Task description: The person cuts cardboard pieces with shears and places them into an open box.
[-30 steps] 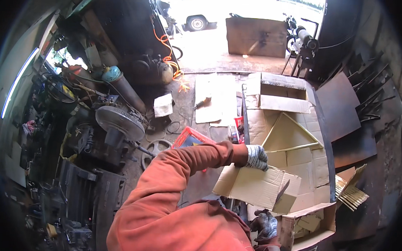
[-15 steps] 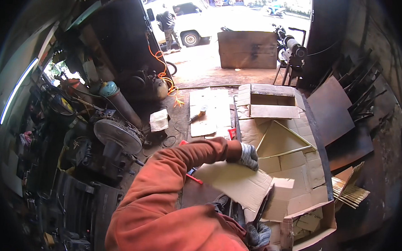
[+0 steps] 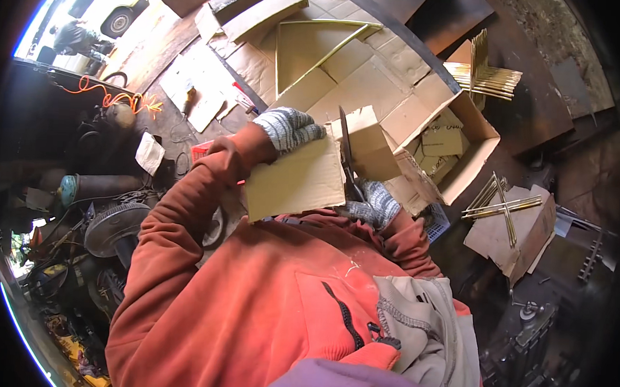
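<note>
My left hand (image 3: 291,129), in a grey knitted glove, is closed on the upper edge of a flat cardboard piece (image 3: 297,180) in front of my chest. My right hand (image 3: 373,204), gloved alike, is wrapped round the lower end of a long dark-bladed cutting tool (image 3: 347,143). Its blade points up along the right edge of the cardboard; whether it is a knife or scissors I cannot tell. Just beyond the blade is a folded cardboard flap (image 3: 367,144). An open cardboard box (image 3: 474,149) with cardboard scraps inside stands to the right of it.
Flattened cardboard (image 3: 370,92) covers the worktable, with a brass-coloured triangular frame (image 3: 330,54) on it. Bundles of brass-coloured rods (image 3: 491,80) lie at the right, others (image 3: 503,207) on a cardboard box (image 3: 522,237). A fan (image 3: 115,226) and gas cylinder (image 3: 96,187) stand left.
The view has swung down and turned, so my torso and right hand show more fully. The cardboard piece is nearer my chest, still in my left hand, with the blade at its edge.
</note>
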A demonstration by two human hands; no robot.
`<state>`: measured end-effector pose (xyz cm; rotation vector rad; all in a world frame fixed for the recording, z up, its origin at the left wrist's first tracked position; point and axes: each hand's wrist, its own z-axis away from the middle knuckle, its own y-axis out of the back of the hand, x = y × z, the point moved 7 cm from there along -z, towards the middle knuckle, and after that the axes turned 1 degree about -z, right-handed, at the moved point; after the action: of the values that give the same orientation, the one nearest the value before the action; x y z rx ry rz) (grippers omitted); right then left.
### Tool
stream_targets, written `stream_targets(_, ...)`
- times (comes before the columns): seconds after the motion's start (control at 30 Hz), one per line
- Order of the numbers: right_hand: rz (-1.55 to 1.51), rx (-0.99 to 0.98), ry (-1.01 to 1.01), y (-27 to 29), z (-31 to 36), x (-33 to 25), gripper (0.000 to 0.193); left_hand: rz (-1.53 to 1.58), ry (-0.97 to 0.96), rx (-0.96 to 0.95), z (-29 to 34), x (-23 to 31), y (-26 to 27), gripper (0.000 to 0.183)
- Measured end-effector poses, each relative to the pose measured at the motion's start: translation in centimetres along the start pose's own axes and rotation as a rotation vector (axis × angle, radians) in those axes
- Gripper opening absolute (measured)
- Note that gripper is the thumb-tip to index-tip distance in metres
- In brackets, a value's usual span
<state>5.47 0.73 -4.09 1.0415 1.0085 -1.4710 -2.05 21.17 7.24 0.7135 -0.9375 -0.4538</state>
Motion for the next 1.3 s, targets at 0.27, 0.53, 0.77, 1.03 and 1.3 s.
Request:
stream_targets(0.27,0.203,-0.064,-0.221,-0.9,0.8,-3.0,0.053,-0.053,0.037,-0.021,-0.3,1.5,-0.9,0.037)
stream_targets(0.53,0.381,0.074,0.055,-1.5,-0.8,-2.3,0.046,-0.146,0.078,-0.057,-0.4,0.2,-2.0,0.041)
stream_targets(0.77,0.433,0.159,0.152,-1.1,-0.9,-1.2,0.048,-0.067,-0.016,-0.127,-1.1,0.5,-2.3,0.038)
stream_targets(1.03,0.128,0.138,0.073,-0.8,-2.5,0.8,0.043,0.218,0.036,-0.171,-1.5,-0.1,-2.7,0.040)
stream_targets(1.3,-0.307,0.083,-0.237,-0.1,-3.6,5.1,0.036,0.299,0.077,-0.308,-2.9,0.3,-4.4,0.042)
